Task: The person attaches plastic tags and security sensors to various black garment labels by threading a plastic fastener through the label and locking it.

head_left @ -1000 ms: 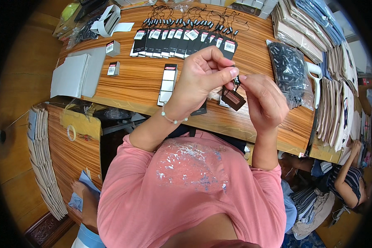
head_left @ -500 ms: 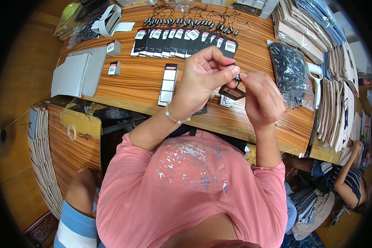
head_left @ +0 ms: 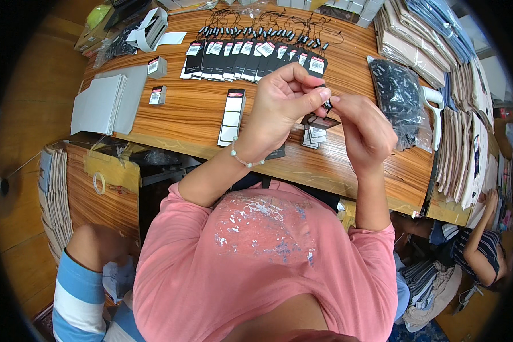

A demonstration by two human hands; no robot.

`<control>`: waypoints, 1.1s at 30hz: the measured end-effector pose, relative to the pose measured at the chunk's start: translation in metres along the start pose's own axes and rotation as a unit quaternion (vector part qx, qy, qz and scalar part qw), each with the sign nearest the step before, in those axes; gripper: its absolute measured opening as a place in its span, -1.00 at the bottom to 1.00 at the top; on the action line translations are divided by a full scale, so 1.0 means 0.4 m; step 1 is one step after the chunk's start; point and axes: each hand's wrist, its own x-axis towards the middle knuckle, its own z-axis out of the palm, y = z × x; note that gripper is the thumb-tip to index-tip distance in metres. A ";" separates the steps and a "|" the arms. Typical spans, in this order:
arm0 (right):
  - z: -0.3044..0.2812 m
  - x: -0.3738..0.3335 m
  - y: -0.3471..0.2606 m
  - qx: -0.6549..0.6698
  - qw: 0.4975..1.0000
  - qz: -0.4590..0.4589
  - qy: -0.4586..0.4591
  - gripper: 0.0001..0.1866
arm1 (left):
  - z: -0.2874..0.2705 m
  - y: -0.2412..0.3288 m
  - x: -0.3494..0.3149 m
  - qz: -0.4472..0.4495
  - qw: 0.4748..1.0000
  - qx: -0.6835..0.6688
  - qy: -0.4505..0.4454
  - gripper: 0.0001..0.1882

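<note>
Tag [head_left: 322,121] just tipped nearly edge-on, above the near edge of the table [head_left: 390,165]
Left hand [head_left: 285,102] pinching its clip [head_left: 327,106], right hand [head_left: 366,125]'s grip unclear; fiddling probably isn't done.

wood-grain table [head_left: 191,117] | row of black tags [head_left: 246,61] | label stack [head_left: 232,118] | clear bag [head_left: 398,97]
</note>
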 end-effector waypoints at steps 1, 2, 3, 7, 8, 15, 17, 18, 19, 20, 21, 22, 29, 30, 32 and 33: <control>0.000 0.000 -0.003 -0.006 1.000 -0.003 0.002 -0.75 | 0.001 -0.002 0.000 0.000 1.000 -0.003 0.001 -0.88; 0.001 0.000 -0.005 -0.011 1.000 -0.007 0.004 -0.75 | 0.002 -0.004 0.001 -0.001 1.000 -0.006 0.002 -0.88; 0.004 -0.002 -0.006 -0.019 1.000 -0.005 0.010 -0.74 | 0.003 -0.007 0.000 0.005 1.000 0.001 0.009 -0.88; 0.012 -0.012 -0.002 -0.042 0.999 -0.009 0.028 -0.72 | 0.009 -0.017 -0.002 0.007 1.000 -0.004 0.023 -0.89; 0.012 -0.013 0.000 -0.046 0.998 -0.013 0.031 -0.71 | 0.010 -0.016 -0.002 0.003 1.000 -0.012 0.022 -0.89; -0.007 -0.005 0.002 0.065 0.995 0.071 0.009 -0.81 | 0.004 -0.008 0.006 -0.016 0.999 -0.032 0.001 -0.89; -0.012 -0.013 -0.006 0.123 0.981 0.145 0.024 -0.85 | 0.005 -0.003 0.008 -0.016 1.000 -0.022 -0.005 -0.89; -0.014 -0.020 -0.010 0.178 0.963 0.198 0.038 -0.86 | 0.004 -0.001 0.008 -0.019 1.000 -0.025 -0.003 -0.89; -0.015 -0.027 -0.015 0.231 0.939 0.250 0.052 -0.87 | 0.004 0.003 0.009 -0.022 0.999 -0.027 -0.001 -0.89; -0.016 -0.034 -0.019 0.284 0.908 0.300 0.066 -0.88 | 0.003 0.006 0.009 -0.024 0.999 -0.030 0.000 -0.88; -0.017 -0.040 -0.019 0.332 0.873 0.347 0.081 -0.88 | 0.004 0.008 0.009 -0.021 0.999 -0.029 0.003 -0.88; -0.017 -0.047 -0.015 0.382 0.848 0.355 0.091 -0.87 | 0.006 0.011 0.006 -0.018 0.999 -0.029 0.007 -0.88; -0.020 -0.048 -0.019 0.423 0.817 0.382 0.083 -0.85 | -0.056 0.093 -0.021 0.105 0.994 0.021 0.000 -0.86; -0.016 -0.039 -0.027 0.405 0.824 0.386 0.092 -0.87 | -0.075 0.119 -0.025 0.144 0.989 0.035 0.006 -0.86; -0.021 -0.056 -0.016 0.393 0.839 0.360 0.106 -0.89 | -0.119 0.168 -0.029 0.222 0.971 0.087 0.028 -0.84; -0.021 -0.068 -0.009 0.391 0.845 0.346 0.113 -0.90 | -0.143 0.191 -0.026 0.261 0.956 0.127 0.044 -0.83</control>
